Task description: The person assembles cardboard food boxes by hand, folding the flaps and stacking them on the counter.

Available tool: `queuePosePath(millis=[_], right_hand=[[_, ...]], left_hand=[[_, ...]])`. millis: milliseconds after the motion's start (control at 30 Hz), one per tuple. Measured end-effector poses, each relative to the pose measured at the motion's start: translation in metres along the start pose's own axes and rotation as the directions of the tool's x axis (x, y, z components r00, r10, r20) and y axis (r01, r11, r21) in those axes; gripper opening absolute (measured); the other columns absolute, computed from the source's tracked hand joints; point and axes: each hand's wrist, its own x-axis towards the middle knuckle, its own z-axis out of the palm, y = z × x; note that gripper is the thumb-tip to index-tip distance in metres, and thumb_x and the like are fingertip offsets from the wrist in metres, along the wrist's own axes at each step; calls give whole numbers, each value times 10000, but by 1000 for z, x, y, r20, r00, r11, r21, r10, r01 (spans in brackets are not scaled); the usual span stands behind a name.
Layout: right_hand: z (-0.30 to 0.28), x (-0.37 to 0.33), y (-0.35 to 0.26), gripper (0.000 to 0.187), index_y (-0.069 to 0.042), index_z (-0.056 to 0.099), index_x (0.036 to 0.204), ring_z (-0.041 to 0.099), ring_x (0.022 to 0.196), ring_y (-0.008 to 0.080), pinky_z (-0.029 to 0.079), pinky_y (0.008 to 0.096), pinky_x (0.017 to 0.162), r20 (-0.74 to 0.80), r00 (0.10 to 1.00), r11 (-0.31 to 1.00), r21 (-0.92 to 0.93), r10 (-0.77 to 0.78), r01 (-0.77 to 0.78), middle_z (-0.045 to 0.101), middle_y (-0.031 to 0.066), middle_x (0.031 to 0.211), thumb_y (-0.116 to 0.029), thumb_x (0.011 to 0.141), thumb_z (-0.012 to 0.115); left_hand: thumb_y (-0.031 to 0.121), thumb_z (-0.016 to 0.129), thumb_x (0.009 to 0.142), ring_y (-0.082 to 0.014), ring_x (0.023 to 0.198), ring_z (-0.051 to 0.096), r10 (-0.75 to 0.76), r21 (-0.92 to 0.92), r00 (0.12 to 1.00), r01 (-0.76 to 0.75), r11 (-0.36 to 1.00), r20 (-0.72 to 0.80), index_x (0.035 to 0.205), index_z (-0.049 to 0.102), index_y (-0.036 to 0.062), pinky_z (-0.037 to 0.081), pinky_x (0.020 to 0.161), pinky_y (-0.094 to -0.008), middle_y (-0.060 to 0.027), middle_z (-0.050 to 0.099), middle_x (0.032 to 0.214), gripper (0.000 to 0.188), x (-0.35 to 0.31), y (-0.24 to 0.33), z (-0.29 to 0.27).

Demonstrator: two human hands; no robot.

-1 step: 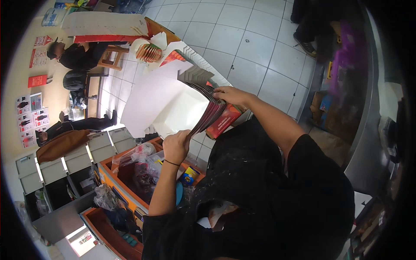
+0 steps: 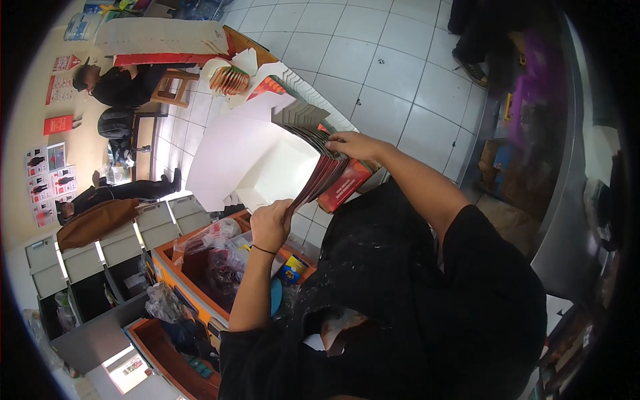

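Observation:
A nested stack of open cardboard food boxes (image 2: 283, 170), white inside and red on the outer sides, is held in front of my body. Its large white lid flap (image 2: 233, 143) spreads out to the left. My left hand (image 2: 270, 228) is closed on the stack's near corner, thumb along the rim. At the right side, my right hand (image 2: 357, 146) has its fingers curled over the layered edges of the boxes. Below that hand, a red printed panel (image 2: 343, 187) shows next to the stack. More folded white box edges (image 2: 307, 90) lie just beyond.
Farther off stand a brown paper stack (image 2: 230, 81) and a long white carton (image 2: 163, 37). An orange drawer (image 2: 200, 260) holding plastic bags is at lower left, near grey lockers (image 2: 120, 250). A metal counter (image 2: 567, 220) runs along the right. Other people are at the left and upper right.

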Motion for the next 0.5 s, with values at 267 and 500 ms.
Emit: queuePosePath(millis=[267, 500], right_hand=[[3, -18, -23, 537, -27, 479, 1127, 538, 953, 265, 399, 336, 818, -32, 997, 994, -90, -73, 70, 565, 170, 1026, -395, 745, 560], [10, -13, -20, 427, -62, 516, 1103, 546, 936, 315, 421, 361, 805, -127, 991, 920, -392, -49, -5, 570, 187, 1008, -254, 725, 562]], left_hand=[[74, 569, 726, -258, 573, 540, 4, -100, 998, -9, 995, -56, 826, 590, 96, 405, 513, -343, -70, 571, 665, 105, -14, -14, -18], [20, 600, 682, -239, 589, 553, 114, -134, 968, -146, 980, -222, 820, 588, 67, 402, 516, -306, -73, 597, 711, 146, -16, -1, -21]])
